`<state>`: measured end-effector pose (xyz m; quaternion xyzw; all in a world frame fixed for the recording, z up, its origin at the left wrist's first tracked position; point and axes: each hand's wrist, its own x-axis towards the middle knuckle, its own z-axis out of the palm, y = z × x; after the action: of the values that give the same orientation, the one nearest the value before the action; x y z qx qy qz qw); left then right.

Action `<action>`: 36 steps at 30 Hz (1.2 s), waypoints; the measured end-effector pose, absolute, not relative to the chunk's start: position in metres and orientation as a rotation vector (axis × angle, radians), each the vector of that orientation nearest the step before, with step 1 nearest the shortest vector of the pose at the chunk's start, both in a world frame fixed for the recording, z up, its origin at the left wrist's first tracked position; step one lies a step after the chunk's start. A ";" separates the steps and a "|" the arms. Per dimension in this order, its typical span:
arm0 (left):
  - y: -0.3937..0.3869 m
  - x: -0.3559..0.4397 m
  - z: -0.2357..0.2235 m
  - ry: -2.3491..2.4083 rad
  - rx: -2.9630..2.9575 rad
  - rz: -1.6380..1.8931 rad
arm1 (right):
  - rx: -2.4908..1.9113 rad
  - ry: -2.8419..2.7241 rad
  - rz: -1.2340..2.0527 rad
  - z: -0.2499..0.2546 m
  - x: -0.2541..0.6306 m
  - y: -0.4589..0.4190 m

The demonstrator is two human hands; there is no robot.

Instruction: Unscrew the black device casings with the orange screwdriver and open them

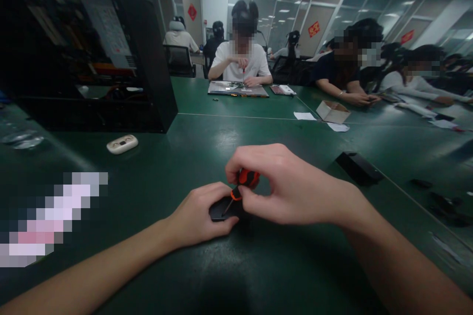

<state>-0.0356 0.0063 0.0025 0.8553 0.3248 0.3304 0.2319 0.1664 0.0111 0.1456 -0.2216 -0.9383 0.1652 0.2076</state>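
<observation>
My right hand is closed round the red and black handle of a screwdriver. The thin shaft slants down to the left, and its tip meets the top of a small flat black part, near its left end. With thumb and fingers on either side, my left hand grips that black part against the green table. The right end of the part is hidden in shadow and behind my right hand.
An open black computer case stands at the left, with a white earbud case before it. At the right lie a black box and small dark parts. Across the table a person works on a flat panel.
</observation>
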 end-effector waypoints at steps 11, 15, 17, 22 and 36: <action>0.007 -0.038 0.005 0.901 2.603 0.796 | -0.761 -2.528 0.431 0.143 0.165 0.017; 0.006 -0.040 0.004 0.911 2.657 0.763 | -0.783 -2.530 0.411 0.143 0.163 0.016; 0.006 -0.040 0.004 0.912 2.659 0.756 | -0.781 -2.539 0.412 0.144 0.163 0.014; 0.007 -0.040 0.004 0.920 2.658 0.748 | -0.800 -2.561 0.402 0.147 0.162 0.011; 0.006 -0.036 -0.001 0.945 2.523 0.823 | -0.639 -2.732 0.320 0.154 0.163 -0.004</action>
<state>-0.0361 0.0059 -0.0010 0.8838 0.3311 0.2883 0.1617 0.1629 -0.0038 0.1536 -0.2234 -0.9553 0.1118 0.1583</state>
